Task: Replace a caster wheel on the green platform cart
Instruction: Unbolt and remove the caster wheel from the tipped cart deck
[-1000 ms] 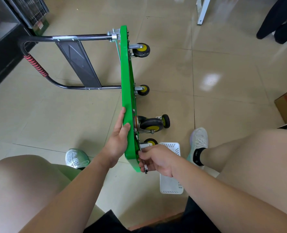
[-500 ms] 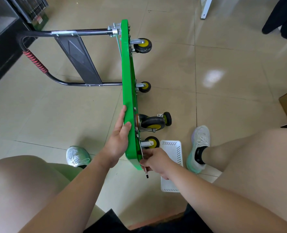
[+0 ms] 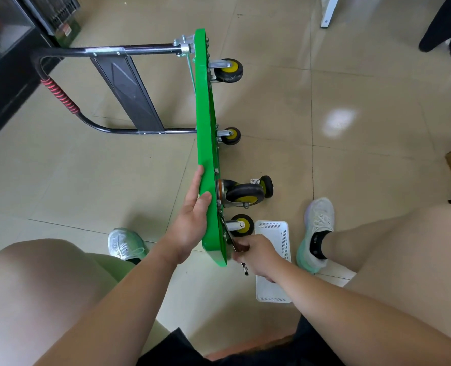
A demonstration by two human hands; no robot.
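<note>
Green platform cart (image 3: pixel 205 128) on edge, long axis away; wheels (image 3: pixel 231 70) rightward

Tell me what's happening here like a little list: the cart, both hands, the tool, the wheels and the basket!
Cart: the green platform cart stands on its side edge on the tiled floor, with its handle sticking out to the left.
Left: the left hand lies flat against the deck, thumb over the edge.
Right: the right hand holds a wrench.
Tool: the wrench reaches up to the base of the nearest caster.
Wheels: black with yellow hubs; a spare caster seems to lie loose on the floor.
Basket: a white plastic basket lies on the floor under the right hand.
</note>
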